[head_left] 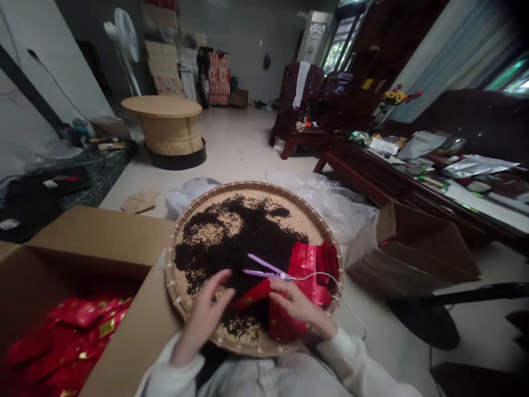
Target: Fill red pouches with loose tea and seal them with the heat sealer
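A round woven bamboo tray [172, 281] sits before me with dark, dry loose leaves [256, 237], looking like tea, spread over it. My right hand [295, 303] pinches the edge of a small red packet [254, 295] above the leaves. My left hand [210, 309], somewhat blurred, is beside the packet's other end with thumb and fingers apart, apparently not touching it. Just beyond the right hand lies a purple corded flat iron [266, 273], its two arms spread. Red packets [306, 259] are stacked at the tray's right side, and more red material [283, 320] lies under my right hand.
To the left, an open cardboard box [107, 220] holds many red packets [78, 336]. A brown open carton [413, 259] and a black round base [425, 322] stand at right. Clear plastic sheeting [326, 196] lies behind the tray. A cluttered wooden table [372, 176] extends right.
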Motion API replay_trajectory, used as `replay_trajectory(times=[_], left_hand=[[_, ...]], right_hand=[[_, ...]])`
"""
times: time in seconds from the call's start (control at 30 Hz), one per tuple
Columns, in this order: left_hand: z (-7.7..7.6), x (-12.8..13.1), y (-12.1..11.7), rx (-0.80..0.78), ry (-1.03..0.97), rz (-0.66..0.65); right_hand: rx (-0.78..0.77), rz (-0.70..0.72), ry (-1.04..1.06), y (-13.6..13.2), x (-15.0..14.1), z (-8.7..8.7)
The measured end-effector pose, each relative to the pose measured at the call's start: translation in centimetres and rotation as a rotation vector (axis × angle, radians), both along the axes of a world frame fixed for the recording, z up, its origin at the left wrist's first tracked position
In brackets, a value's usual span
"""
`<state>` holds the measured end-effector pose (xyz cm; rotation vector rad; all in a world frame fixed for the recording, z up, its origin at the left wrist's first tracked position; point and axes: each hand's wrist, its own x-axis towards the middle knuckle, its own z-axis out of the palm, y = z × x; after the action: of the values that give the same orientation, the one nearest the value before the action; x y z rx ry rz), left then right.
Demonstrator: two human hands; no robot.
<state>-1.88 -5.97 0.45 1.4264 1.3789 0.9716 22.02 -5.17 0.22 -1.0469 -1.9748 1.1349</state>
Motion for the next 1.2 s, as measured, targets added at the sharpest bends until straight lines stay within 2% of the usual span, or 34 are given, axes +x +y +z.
replay_trajectory(times=[0.1, 0.17, 0.27, 0.37, 0.5, 0.6, 0.67, 0.83, 1.03, 1.13, 1.2], left_hand=[[0.9, 4.3, 1.9, 0.019, 0.072, -0.225], [1.0, 6.3, 3.0, 0.016, 0.129, -0.279], [0.8, 7.5, 3.7, 0.03, 0.2, -0.326], [0.4, 7.8, 3.4, 0.143, 0.237, -0.31], [0.0, 8.0, 2.4, 0.234, 0.234, -0.223], [-0.4, 8.1, 1.9, 0.234, 0.24, -0.243], [-0.6, 8.0, 1.8, 0.225, 0.233, -0.268], [-0.3, 7.7, 2.2, 0.212, 0.149, -0.357], [0.1, 7.3, 2.5, 0.248, 0.143, -0.351], [0.1, 6.6, 3.0, 0.2, 0.211, -0.365], [0.3, 5.9, 3.2, 0.123, 0.269, -0.345]], right_hand=[[0.178, 0.002, -0.128, 0.1, 0.8, 0.7], [0.216, 0.003, -0.182, 0.3, 1.7, 0.6], [0.199, 0.014, -0.19, 0.4, 2.6, -0.1], [0.101, -0.017, -0.117, 0.5, 2.7, -0.7], [-0.287, 0.126, 0.229, 1.2, 1.9, -0.8], [-0.509, 0.224, 0.303, 2.0, 1.6, -1.1], [-0.521, 0.226, 0.252, 2.4, 1.5, -1.5], [-0.386, 0.204, 0.206, 1.9, 1.0, -1.9], [-0.531, 0.247, 0.063, 1.8, 0.4, -1.4], [-0.551, 0.23, 0.001, 2.2, 0.3, -1.9], [-0.519, 0.268, 0.02, 2.3, 0.4, -2.3]])
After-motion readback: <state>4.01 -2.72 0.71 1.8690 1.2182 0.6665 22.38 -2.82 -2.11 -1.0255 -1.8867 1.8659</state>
